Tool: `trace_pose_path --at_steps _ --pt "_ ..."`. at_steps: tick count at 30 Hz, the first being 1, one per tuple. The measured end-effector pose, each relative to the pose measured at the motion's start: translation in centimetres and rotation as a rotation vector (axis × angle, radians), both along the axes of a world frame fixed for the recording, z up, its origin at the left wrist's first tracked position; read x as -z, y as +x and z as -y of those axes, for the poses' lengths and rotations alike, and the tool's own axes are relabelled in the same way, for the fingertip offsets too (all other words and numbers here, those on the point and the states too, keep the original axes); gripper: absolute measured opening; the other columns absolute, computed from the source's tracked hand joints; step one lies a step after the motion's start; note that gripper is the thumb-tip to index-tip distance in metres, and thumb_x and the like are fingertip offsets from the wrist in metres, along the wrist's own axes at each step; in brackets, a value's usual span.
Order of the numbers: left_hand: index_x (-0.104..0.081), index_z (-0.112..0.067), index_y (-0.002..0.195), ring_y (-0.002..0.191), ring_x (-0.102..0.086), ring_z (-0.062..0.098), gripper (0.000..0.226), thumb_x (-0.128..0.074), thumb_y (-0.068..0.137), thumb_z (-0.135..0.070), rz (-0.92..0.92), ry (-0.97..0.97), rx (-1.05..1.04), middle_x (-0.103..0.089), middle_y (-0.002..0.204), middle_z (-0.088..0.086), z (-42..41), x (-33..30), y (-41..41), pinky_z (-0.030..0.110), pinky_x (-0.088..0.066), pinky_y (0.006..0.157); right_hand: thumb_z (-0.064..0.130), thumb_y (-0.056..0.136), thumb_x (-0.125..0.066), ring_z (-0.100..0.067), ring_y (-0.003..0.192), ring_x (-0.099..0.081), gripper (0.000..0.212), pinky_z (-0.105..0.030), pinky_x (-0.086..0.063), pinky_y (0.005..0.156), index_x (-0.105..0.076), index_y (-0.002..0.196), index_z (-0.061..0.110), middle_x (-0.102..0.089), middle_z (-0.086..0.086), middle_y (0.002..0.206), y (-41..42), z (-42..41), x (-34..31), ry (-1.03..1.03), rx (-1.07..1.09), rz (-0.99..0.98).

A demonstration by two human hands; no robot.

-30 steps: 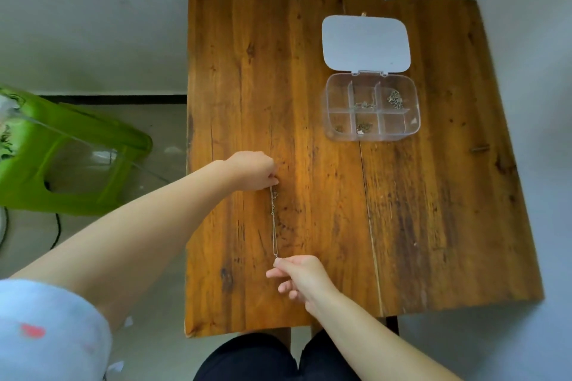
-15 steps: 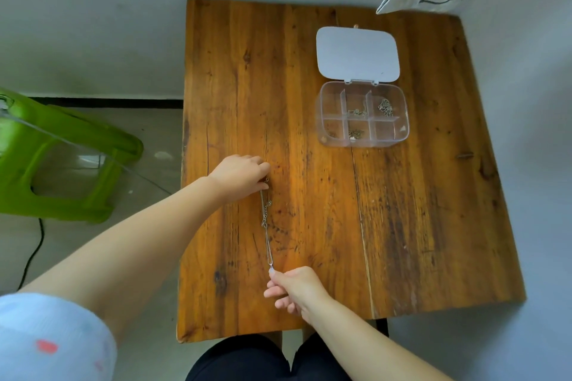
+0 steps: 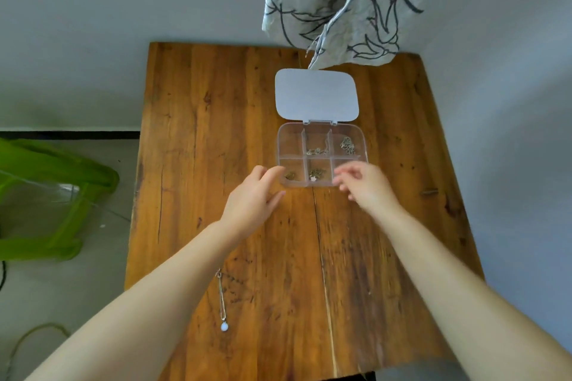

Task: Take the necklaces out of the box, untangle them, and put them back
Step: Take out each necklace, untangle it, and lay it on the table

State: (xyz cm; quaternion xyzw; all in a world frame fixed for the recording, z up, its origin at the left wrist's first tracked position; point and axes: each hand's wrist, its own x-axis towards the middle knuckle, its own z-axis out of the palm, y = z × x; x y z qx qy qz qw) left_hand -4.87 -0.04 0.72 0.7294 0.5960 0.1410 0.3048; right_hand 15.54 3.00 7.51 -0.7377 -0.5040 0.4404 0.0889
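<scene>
Both your hands have left the necklace [image 3: 222, 303] you were holding taut half a second ago. It now lies released on the wooden table [image 3: 192, 139], stretched in a straight line near the front left, with its pale round pendant [image 3: 224, 326] at the end nearest you. Its far end passes under your left forearm, so that end is hidden.

Your left hand [image 3: 252, 198] has moved forward and now sits at the near left corner of the clear box [image 3: 322, 155]. Its fingers are spread and empty, the fingertips at or just over the box rim. Your right hand [image 3: 366, 184] has likewise gone forward, to the near right corner of the box. It is motion-blurred; the fingers appear loosely apart and hold nothing I can make out, though I cannot tell whether they touch the box.

The box stands open, its white lid [image 3: 317, 93] folded back flat on the table behind it. Small tangled necklaces remain in four of its six compartments: far middle, far right, near left and near middle.

The view has tilted up since the earlier frame. More of the patterned cloth [image 3: 334, 3] hangs over the table's far edge, and the green stool [image 3: 52, 195] remains at the left.
</scene>
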Motion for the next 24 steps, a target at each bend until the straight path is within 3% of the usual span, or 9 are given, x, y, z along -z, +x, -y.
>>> trace_pose_path --at_steps 5,11,15,19,24 --pt "-0.056 -0.020 0.115 0.081 -0.057 0.016 0.027 -0.054 0.091 -0.030 0.003 -0.006 -0.089 -0.054 0.110 0.001 -0.5 0.8 1.5 0.030 -0.052 0.064 0.006 0.097 -0.040 -0.021 0.113 -0.059 0.033 -0.031 -0.048 0.093 -0.063 0.118 0.016 -0.063 -0.003 0.126 -1.1 -7.0 3.0 0.116 -0.459 0.190" --pt "-0.062 -0.017 0.098 0.078 -0.056 0.020 0.013 -0.054 0.091 -0.025 -0.015 0.060 -0.133 -0.059 0.090 0.001 -1.0 1.0 2.0 0.029 -0.044 0.057 0.000 0.091 -0.042 -0.029 0.102 -0.059 0.032 -0.039 -0.051 0.082 -0.059 0.112 0.016 -0.062 -0.008 0.117 -2.7 -9.9 4.8 0.102 -0.795 0.352" --pt "-0.063 -0.017 0.097 0.078 -0.057 0.022 0.013 -0.054 0.091 -0.023 -0.004 0.064 -0.162 -0.061 0.089 0.002 -0.7 0.9 2.3 0.033 -0.050 0.058 -0.002 0.089 -0.043 -0.029 0.084 -0.062 0.028 -0.045 -0.055 0.074 -0.048 0.114 0.011 -0.064 -0.011 0.099 -2.6 -9.9 5.1 0.166 -0.765 0.384" --pt "-0.063 -0.015 0.098 0.080 -0.057 0.024 0.014 -0.052 0.092 -0.022 -0.003 0.057 -0.171 -0.062 0.090 0.004 -0.6 0.7 2.5 0.036 -0.051 0.060 0.004 0.090 -0.044 -0.029 0.098 -0.060 0.029 -0.045 -0.053 0.084 -0.057 0.115 0.012 -0.064 -0.008 0.111 -1.9 -10.0 5.5 0.023 -0.799 0.355" --pt "-0.062 -0.016 0.098 0.083 -0.057 0.021 0.014 -0.051 0.093 -0.022 -0.012 0.059 -0.171 -0.063 0.091 0.003 -0.6 0.7 2.6 0.032 -0.047 0.061 0.017 0.091 -0.046 -0.029 0.095 -0.061 0.026 -0.044 -0.053 0.085 -0.060 0.109 0.006 -0.064 -0.013 0.106 -2.2 -10.4 4.8 -0.099 -0.892 0.309"
